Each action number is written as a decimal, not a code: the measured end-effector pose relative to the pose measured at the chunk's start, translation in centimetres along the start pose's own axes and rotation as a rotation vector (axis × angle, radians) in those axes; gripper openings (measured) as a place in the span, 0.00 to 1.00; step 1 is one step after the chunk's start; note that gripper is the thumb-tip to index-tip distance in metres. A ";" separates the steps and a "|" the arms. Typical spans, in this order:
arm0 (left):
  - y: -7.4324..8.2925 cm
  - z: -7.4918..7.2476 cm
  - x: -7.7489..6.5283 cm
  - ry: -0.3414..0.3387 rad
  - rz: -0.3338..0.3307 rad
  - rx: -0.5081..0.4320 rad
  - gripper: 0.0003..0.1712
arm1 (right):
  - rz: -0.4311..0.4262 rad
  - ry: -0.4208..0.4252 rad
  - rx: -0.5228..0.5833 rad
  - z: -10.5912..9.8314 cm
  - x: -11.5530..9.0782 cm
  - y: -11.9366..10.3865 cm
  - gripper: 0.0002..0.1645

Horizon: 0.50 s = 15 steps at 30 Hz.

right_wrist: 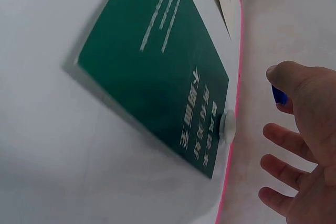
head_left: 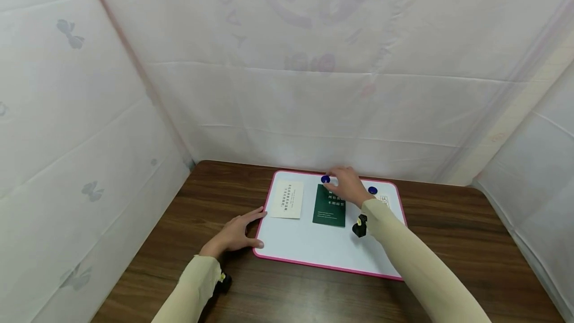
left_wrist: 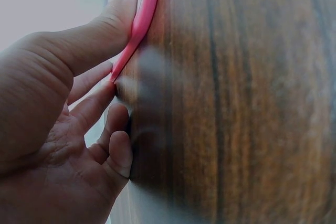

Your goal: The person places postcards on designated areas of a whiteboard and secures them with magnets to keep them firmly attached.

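Note:
A whiteboard (head_left: 291, 244) with a pink rim lies on the table. My left hand (head_left: 234, 233) grips its near left corner, the thumb on the rim and the fingers along the left edge. Between thumb and index finger, my right hand (head_left: 351, 187) pinches a blue magnet (head_left: 325, 179) above the board's far edge; its other fingers are spread. Below that hand lies a green card (head_left: 328, 213) with white lettering. A round white magnet (right_wrist: 227, 127) sits at the card's top edge in the right wrist view; in the head view I cannot make it out.
A cream card (head_left: 287, 201) lies on the board's left part. At the right, another blue magnet (head_left: 372, 190) sits by a white card (head_left: 384, 199) partly hidden by the right arm. Pale curtains (head_left: 287, 108) hang behind the dark wooden table (head_left: 179, 233) and at its sides.

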<state>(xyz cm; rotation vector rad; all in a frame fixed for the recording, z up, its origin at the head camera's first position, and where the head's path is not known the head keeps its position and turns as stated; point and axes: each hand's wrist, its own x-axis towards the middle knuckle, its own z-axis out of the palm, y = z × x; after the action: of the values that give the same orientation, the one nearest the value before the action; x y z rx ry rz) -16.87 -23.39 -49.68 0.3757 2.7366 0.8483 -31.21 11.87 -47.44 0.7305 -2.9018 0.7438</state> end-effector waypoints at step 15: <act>0.3 0.1 0.2 -0.003 -0.014 -0.007 0.48 | -0.022 -0.043 -0.023 1.1 1.9 -2.1 0.24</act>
<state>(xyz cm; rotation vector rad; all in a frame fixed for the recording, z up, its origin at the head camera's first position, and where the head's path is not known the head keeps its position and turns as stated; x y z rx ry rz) -16.99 -23.04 -49.68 0.3553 2.7293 0.8526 -31.85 8.97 -47.17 0.7850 -2.9304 0.7006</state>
